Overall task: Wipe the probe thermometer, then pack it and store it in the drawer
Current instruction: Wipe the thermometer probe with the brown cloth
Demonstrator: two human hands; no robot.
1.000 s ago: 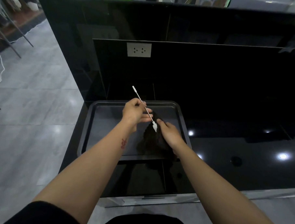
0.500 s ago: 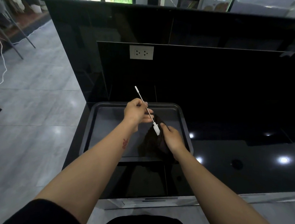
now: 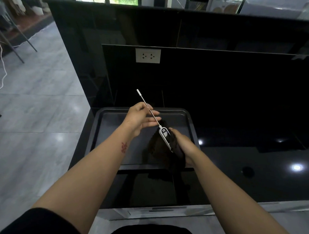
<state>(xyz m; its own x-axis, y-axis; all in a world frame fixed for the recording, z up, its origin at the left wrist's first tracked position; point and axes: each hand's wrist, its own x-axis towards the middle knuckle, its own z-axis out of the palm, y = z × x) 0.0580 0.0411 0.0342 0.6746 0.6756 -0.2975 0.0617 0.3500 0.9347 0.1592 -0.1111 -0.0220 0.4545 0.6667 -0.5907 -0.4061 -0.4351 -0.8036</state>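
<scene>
The probe thermometer has a white body with a small display and a long thin metal probe ending in a white tip cap. It points up and to the left over the tray. My left hand pinches the probe about midway. My right hand holds a dark cloth wrapped around the thermometer's body from below. Both hands hover above a dark baking tray. A drawer front shows at the counter's near edge, closed.
The tray sits at the left end of a glossy black counter with a black backsplash and a white wall socket. Grey tiled floor lies left of the counter, with chair legs and a white cable far left.
The thermometer's body has come out of the cloth and turned so its display faces up. My left hand's fingers have loosened along the probe. Both hands stay over the tray.
</scene>
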